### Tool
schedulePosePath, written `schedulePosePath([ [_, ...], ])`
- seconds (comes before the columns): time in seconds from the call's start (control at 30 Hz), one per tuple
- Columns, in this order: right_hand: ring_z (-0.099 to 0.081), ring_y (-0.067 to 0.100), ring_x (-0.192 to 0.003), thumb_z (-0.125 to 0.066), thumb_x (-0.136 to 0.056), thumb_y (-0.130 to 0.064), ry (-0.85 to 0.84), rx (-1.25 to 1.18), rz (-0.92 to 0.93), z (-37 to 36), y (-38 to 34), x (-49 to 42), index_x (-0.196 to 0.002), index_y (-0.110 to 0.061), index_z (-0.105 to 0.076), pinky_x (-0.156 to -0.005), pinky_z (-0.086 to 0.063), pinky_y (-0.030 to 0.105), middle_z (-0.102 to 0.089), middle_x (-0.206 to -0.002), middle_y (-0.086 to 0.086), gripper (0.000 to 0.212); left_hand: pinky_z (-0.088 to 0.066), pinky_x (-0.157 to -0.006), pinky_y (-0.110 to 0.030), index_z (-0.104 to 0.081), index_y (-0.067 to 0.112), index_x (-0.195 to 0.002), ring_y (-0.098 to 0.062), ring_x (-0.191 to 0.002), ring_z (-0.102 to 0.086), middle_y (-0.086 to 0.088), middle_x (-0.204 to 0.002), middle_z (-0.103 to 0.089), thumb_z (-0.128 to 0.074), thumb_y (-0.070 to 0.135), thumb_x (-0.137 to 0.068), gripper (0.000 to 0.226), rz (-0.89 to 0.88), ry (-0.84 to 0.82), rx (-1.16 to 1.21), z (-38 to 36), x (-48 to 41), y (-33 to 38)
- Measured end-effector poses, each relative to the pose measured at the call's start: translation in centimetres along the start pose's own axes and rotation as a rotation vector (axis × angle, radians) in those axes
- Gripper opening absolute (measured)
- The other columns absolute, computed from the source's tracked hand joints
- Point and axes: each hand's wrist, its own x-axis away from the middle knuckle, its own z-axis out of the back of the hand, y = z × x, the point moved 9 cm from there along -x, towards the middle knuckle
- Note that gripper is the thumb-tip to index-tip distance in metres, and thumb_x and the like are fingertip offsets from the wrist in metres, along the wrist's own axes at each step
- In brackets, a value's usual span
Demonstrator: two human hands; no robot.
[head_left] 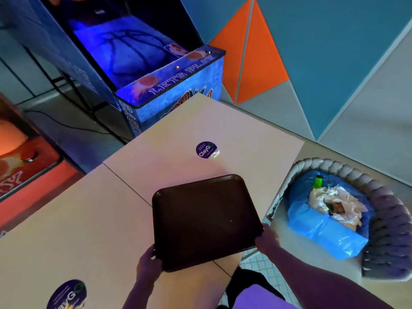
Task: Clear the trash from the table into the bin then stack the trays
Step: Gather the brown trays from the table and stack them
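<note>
Pale beige laminate bench [89,219]; blue plastic-lined bin [323,228] beside it, trash inside; dark brown rectangular plastic tray [205,219] over bench's near edge, left grip [148,262] and right grip [266,239] clasping its near corners; likely stacking step; next needs a second tray.

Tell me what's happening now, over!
Left hand and right hand gripping tray. Tray empty, at table edge. Trash in bin. Nothing blocking.
</note>
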Motion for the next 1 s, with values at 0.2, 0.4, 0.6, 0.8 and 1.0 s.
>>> schedulePosePath([
  [0.2, -0.049, 0.026, -0.084, -0.050, -0.078, 0.002, 0.084, 0.040, 0.034, 1.7, -3.5, -2.9, -0.131, -0.014, -0.056, -0.073, -0.041, 0.032, -0.056, -0.109, 0.016, 0.055, -0.063, -0.085, -0.052, -0.059, 0.027, -0.144, -0.028, -0.098, -0.074, 0.000, -0.120, -0.074, -0.054, -0.004, -0.067, 0.084, -0.020, 0.018, 0.019, -1.5, -1.2, 4.5],
  [0.4, -0.052, 0.035, -0.084, -0.048, -0.081, 0.001, 0.150, 0.078, 0.074, 3.9, -8.6, -9.1, -0.129, -0.013, -0.058, -0.084, -0.053, 0.041, -0.039, -0.102, 0.011, 0.051, -0.064, -0.064, -0.036, -0.048, 0.027, -0.153, -0.023, -0.080, -0.075, -0.002, -0.115, -0.075, -0.054, -0.008, -0.085, 0.077, -0.048, 0.065, -0.108, -4.2, -1.2, 11.7],
  [0.6, -0.061, 0.041, -0.083, -0.054, -0.084, -0.004, 0.172, 0.182, 0.078, 6.6, -14.0, -16.1, -0.123, -0.017, -0.063, -0.077, -0.055, 0.043, -0.044, -0.098, 0.011, 0.042, -0.055, -0.056, -0.031, -0.054, 0.023, -0.150, -0.021, -0.075, -0.070, -0.005, -0.103, -0.074, -0.054, -0.007, -0.087, 0.070, -0.040, 0.081, -0.245, -7.0, -4.6, 18.3],
  [0.8, -0.048, 0.031, -0.069, -0.055, -0.084, -0.001, 0.180, 0.209, 0.148, 8.8, -20.4, -23.2, -0.114, -0.019, -0.069, -0.066, -0.043, 0.032, -0.041, -0.093, 0.007, 0.038, -0.052, -0.054, -0.032, -0.052, 0.018, -0.151, -0.028, -0.075, -0.070, -0.009, -0.094, -0.072, -0.053, -0.004, -0.089, 0.066, 0.020, 0.111, -0.267, -9.5, -8.9, 23.3],
  [1.0, -0.048, 0.031, -0.069, -0.053, -0.083, -0.001, 0.171, 0.208, 0.217, 9.9, -26.7, -29.8, -0.111, -0.021, -0.069, -0.068, -0.048, 0.035, -0.042, -0.093, 0.007, 0.039, -0.052, -0.055, -0.033, -0.050, 0.017, -0.151, -0.025, -0.077, -0.069, -0.009, -0.096, -0.070, -0.052, -0.005, -0.085, 0.069, 0.015, 0.114, -0.290, -11.3, -12.8, 28.0],
])
